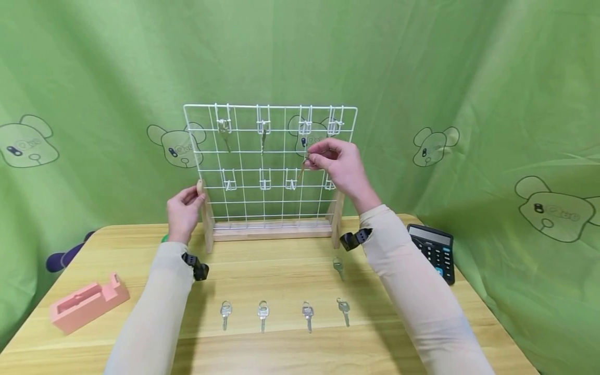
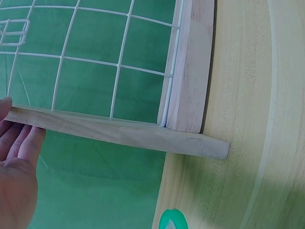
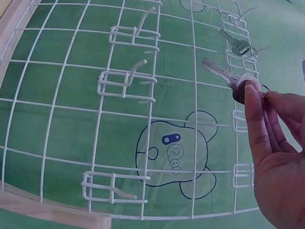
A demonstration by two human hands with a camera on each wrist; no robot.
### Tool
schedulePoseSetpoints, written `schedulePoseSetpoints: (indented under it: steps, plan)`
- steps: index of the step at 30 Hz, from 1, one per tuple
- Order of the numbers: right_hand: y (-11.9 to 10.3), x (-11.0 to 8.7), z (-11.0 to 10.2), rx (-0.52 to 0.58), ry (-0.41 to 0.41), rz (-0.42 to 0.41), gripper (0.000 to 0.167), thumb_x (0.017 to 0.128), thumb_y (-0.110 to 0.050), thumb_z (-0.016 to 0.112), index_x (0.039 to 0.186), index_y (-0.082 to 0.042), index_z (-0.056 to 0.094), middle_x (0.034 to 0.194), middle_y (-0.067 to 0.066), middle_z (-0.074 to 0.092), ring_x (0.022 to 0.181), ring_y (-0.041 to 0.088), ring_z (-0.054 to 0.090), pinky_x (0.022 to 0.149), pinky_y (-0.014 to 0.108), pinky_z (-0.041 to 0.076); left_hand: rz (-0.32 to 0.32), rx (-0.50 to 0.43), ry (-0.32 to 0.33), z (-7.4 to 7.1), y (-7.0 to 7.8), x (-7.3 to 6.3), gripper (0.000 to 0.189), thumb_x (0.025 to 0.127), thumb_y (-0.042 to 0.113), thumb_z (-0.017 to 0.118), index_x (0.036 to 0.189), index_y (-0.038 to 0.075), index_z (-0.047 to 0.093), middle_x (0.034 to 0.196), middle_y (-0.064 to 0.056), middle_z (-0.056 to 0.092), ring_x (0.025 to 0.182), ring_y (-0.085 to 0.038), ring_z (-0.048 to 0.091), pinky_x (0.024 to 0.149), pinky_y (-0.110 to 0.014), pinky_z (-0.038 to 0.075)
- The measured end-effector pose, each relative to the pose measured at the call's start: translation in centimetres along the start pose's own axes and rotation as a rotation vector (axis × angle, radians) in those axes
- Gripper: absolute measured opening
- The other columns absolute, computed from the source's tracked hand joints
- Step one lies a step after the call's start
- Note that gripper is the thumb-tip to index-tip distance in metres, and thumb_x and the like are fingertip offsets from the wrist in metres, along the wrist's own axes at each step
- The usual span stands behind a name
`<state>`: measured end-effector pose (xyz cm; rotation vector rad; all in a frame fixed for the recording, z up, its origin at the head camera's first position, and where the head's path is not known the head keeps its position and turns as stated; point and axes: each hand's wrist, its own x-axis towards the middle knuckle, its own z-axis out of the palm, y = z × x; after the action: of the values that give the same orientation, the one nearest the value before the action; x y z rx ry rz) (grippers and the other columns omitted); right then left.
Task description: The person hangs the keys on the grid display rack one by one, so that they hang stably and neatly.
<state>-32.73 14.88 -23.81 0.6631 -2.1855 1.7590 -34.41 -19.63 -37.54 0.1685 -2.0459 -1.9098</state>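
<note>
A white wire grid rack point(image 1: 246, 201) stands in a wooden base, with rows of white hooks on it. My left hand point(image 1: 183, 212) grips the top of its left wooden upright point(image 2: 119, 135) between thumb and fingers. In front of the grid, my right hand point(image 1: 342, 166) pinches a silver key point(image 3: 241, 85) by its head and ring, below the third upper hook point(image 1: 305, 126). The key's blade points away from the fingers in the right wrist view. Two keys hang from upper hooks, one at the left point(image 1: 225, 134) and another key point(image 1: 263, 139) beside it.
Several keys point(image 1: 263, 311) lie in a row on the wooden table point(image 1: 262, 357), with one more key point(image 1: 338, 266) behind them. A pink tape dispenser point(image 1: 89, 304) sits at left, a black calculator point(image 1: 433, 252) at right. A green round object point(image 2: 173, 220) is near the left upright.
</note>
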Motion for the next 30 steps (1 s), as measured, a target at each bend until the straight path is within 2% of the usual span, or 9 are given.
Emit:
schedulePoseSetpoints:
  steps: [7, 16, 30]
  plan:
    - [-0.5, 0.6, 0.1, 0.062, 0.026, -0.021, 0.017, 0.091, 0.012, 0.061, 0.107, 0.011, 0.064, 0.096, 0.023, 0.067, 0.088, 0.035, 0.069, 0.082, 0.036, 0.059, -0.007, 0.004, 0.000, 0.0, 0.0, 0.1, 0.043, 0.096, 0.005, 0.062, 0.137, 0.002, 0.053, 0.138, -0.018, 0.055, 0.124, -0.025, 0.055, 0.101, -0.025, 0.047]
    - [-1.4, 1.5, 0.1, 0.066, 0.082, -0.063, 0.015, 0.090, 0.012, 0.062, 0.105, 0.011, 0.065, 0.096, 0.023, 0.067, 0.081, 0.025, 0.069, 0.080, 0.033, 0.060, -0.009, 0.006, 0.003, 0.0, -0.2, 0.3, 0.043, 0.096, 0.005, 0.062, 0.138, 0.002, 0.052, 0.137, -0.018, 0.055, 0.123, -0.025, 0.055, 0.100, -0.025, 0.048]
    - [-2.3, 2.8, 0.3, 0.152, 0.177, -0.046, 0.015, 0.090, 0.011, 0.063, 0.104, 0.011, 0.065, 0.097, 0.023, 0.066, 0.083, 0.027, 0.069, 0.082, 0.033, 0.060, -0.013, 0.007, -0.001, 0.0, -0.1, 0.1, 0.044, 0.096, 0.007, 0.062, 0.138, 0.003, 0.052, 0.138, -0.017, 0.054, 0.124, -0.025, 0.054, 0.101, -0.026, 0.047]
